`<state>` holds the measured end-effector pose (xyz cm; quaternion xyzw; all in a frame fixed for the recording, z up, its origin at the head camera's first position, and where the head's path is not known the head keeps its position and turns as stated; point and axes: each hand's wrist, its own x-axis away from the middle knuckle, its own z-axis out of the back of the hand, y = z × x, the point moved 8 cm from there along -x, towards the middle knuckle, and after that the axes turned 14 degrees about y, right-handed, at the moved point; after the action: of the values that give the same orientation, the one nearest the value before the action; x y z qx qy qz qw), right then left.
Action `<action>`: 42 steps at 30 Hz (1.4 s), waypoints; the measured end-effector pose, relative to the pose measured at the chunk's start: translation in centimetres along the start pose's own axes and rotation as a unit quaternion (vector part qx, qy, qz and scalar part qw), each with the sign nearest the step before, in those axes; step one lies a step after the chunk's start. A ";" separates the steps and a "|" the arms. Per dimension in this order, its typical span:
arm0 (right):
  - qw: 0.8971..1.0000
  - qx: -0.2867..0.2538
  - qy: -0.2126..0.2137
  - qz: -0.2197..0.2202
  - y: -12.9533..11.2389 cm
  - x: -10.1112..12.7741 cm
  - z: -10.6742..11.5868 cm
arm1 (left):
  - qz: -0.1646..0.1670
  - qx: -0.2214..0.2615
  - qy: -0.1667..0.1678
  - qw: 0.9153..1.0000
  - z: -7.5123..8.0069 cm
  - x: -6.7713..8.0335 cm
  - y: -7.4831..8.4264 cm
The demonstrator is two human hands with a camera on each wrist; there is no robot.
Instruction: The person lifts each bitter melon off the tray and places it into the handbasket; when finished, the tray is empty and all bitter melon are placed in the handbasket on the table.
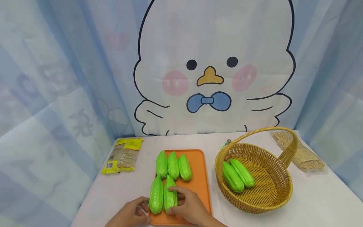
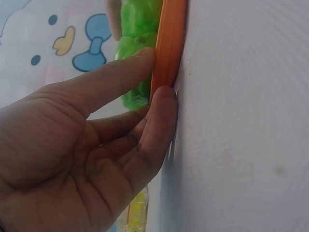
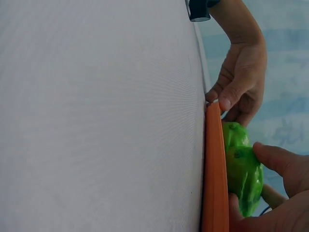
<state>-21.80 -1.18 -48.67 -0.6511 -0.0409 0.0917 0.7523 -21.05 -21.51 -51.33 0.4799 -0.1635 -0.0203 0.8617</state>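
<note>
Resting at the near end of a smooth orange plastic tray [image 1: 202, 176] are both hands; the right hand [image 1: 190, 206] curls its thumb and fingers round a glossy, ridged green gourd [image 1: 170, 195], spindle-shaped and tapering to a point, lying in the front row; the left hand [image 1: 131, 215] pinches the tray's raised near-left rim, thumb on top and fingers against the white surface [image 1: 312, 201], just beside a second gourd of the same kind [image 1: 156, 195]; the two gourds lie side by side, touching; behind them three more ridged gourds [image 1: 173, 165] sit in a tight row on the tray; to the right stands a round woven wicker basket [image 1: 272, 201] with an arched handle, its weave tight and honey-coloured, holding two further gourds [image 1: 237, 176] slantwise on its floor; a crinkly yellow-edged packet of grain [image 1: 123, 156] lies left of the tray; a clear bag of pale kernels [image 1: 300, 154] lies behind the basket; a soft printed cloth with a cartoon chick [image 1: 212, 69] hangs at the back.
</note>
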 end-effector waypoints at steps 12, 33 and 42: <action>0.999 -0.003 -0.035 -0.010 -2.9 0.8 2.9 | 0.036 -0.002 -0.001 0.999 -0.2 -0.2 -0.5; 0.990 0.033 -0.140 -0.006 -9.1 7.0 15.5 | 0.052 0.005 -0.001 0.999 -0.2 -0.1 -0.7; 0.985 0.064 -0.145 0.063 -9.8 7.0 21.8 | 0.062 0.001 0.000 0.998 -0.4 -0.3 -0.8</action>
<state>-18.09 20.00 -36.17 -0.5829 -0.1029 0.2349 0.7710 -21.10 -21.62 -52.28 0.4696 -0.1930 0.0337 0.8609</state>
